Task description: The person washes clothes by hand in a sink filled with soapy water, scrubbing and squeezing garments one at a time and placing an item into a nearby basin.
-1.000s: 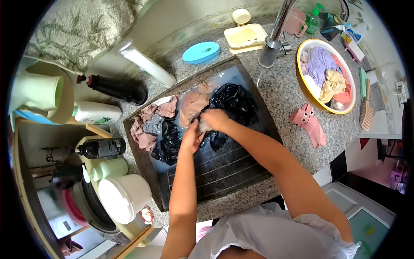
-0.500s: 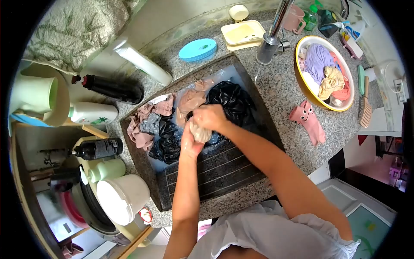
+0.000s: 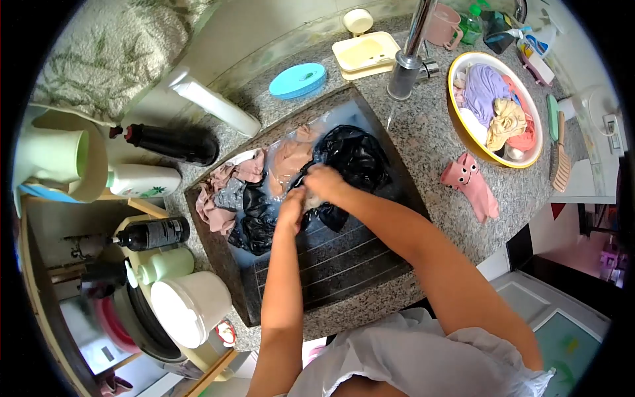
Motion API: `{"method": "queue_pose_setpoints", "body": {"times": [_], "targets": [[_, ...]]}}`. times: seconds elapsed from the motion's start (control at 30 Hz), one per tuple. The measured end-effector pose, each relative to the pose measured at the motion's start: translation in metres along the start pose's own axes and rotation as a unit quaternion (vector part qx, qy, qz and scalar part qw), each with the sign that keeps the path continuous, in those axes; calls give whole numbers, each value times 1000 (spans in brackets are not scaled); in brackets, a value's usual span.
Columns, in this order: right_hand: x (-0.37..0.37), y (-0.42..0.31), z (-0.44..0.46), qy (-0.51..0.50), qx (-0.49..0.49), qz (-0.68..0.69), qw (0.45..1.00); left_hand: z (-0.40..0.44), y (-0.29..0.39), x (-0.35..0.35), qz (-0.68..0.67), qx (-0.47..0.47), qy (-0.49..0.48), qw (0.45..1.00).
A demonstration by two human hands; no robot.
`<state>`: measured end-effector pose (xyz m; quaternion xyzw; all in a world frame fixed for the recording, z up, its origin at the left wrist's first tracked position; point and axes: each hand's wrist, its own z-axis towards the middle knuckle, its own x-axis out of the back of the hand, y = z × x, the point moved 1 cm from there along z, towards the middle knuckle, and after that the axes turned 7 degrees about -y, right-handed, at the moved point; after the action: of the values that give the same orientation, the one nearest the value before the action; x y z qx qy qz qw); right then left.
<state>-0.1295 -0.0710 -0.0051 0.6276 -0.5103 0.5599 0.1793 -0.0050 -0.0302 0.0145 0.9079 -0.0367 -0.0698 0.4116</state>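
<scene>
My left hand (image 3: pixel 291 210) and my right hand (image 3: pixel 324 184) are close together over the dark stone wash sink (image 3: pixel 413 202). Both are closed on a small wet cream cloth (image 3: pixel 309 200), mostly hidden by the fingers. Black wet garments (image 3: pixel 354 155) lie right beside and beneath the hands in cloudy, soapy water. A peach-coloured cloth (image 3: pixel 290 159) floats just beyond them. Toward the left corner, a dusty-pink cloth (image 3: pixel 215 210) is draped partly over the sink's edge. Below my wrists, the ridged washboard slope (image 3: pixel 350 264) is wet.
A yellow-rimmed basin of clothes (image 3: pixel 452 99) stands right of the chrome tap (image 3: pixel 405 73). A pink sock (image 3: pixel 471 188) and a brush (image 3: pixel 561 155) lie on the granite counter. Bottles and a white bucket (image 3: pixel 188 308) crowd the left; a blue soap dish (image 3: pixel 297 81) sits behind.
Both hands have lowered slightly toward the black garments, and the cream cloth is now more covered by my fingers. The view has shifted a little.
</scene>
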Motion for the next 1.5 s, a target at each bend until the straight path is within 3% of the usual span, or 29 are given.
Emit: {"method": "queue_pose_setpoints", "body": {"times": [0.1, 0.13, 0.2, 0.23, 0.27, 0.33, 0.4, 0.43, 0.47, 0.6, 0.67, 0.7, 0.73, 0.77, 0.8, 0.83, 0.93, 0.97, 1.03, 1.1, 1.17, 1.23, 1.27, 1.3, 1.33, 1.37, 1.4, 1.47, 1.5], "targets": [[29, -55, -29, 239, 181, 72, 951, -28, 32, -4, -316, 48, -71, 945], [30, -74, -36, 300, 228, 122, 918, -21, 20, 1, -290, -122, -123, 941], [67, -122, -71, 327, 46, 103, 938, -22, 19, 18, -457, -27, -273, 846], [55, -116, -63, 276, 288, 203, 894, -9, 22, 16, -504, -10, -445, 740], [50, -110, -56, 276, 289, 204, 894, -5, 15, 19, -504, -11, -445, 741], [47, -97, -46, 431, 270, 133, 851, 0, -1, 24, -280, -152, -295, 901], [47, -70, -35, 329, 126, 118, 928, -10, -2, 11, -29, -271, -112, 956], [49, -56, -32, 384, 148, 182, 893, -17, 5, 2, -216, -150, -101, 960], [48, -41, -28, 442, 172, 196, 858, -35, 29, -16, -393, -21, -85, 915], [30, -3, -30, 291, 28, 145, 945, -31, 29, -12, -396, -56, -85, 912], [19, 0, -38, 306, 45, 100, 946, -23, 17, -5, -200, -119, 18, 972], [13, 1, -43, 322, 60, 58, 943, -25, 15, -9, -30, -92, 82, 992], [7, 4, -47, 322, 61, 57, 943, -20, 7, -13, 2, -184, 61, 981], [3, 5, -52, 266, 124, 47, 955, -5, -15, -4, 219, -214, 86, 948], [-2, 7, -54, 208, 186, 36, 960, 7, -32, 4, 425, -233, 107, 868], [-9, 17, -46, 163, 175, 41, 970, 6, -34, 2, 481, -231, 125, 836], [-4, 24, -25, 30, -1, 63, 998, 23, -36, 13, 466, -163, 100, 864], [8, 19, -23, 32, -1, 61, 998, 35, -34, 26, 363, -135, 19, 922], [45, 2, -27, -67, 59, 38, 995, 6, -8, 16, 206, -164, 67, 962], [91, -19, -47, -35, 131, 129, 982, -17, 15, 9, 92, -159, 70, 981], [109, -27, -49, 3, 190, 166, 968, -35, 34, -3, -95, -106, -60, 988], [116, -28, -41, -94, 97, 459, 878, -48, 41, -8, -181, -54, -136, 973], [116, -32, -42, -99, 100, 450, 882, -54, 41, -12, -288, -47, -228, 929], [115, -37, -46, 13, 52, 493, 868, -61, 43, -16, -387, -40, -318, 865], [112, -42, -51, 126, 5, 530, 839, -65, 43, -21, -391, -49, -317, 863], [105, -49, -57, 223, 5, 525, 821, -75, 50, -31, -440, -53, -243, 863], [99, -56, -62, 346, 16, 333, 877, -85, 57, -39, -487, -54, -168, 855], [86, -68, -87, 293, 130, 293, 901, -92, 60, -41, -509, -105, -210, 828], [83, -70, -97, 291, 137, 285, 903, -86, 53, -37, -469, -119, -201, 852]]}}
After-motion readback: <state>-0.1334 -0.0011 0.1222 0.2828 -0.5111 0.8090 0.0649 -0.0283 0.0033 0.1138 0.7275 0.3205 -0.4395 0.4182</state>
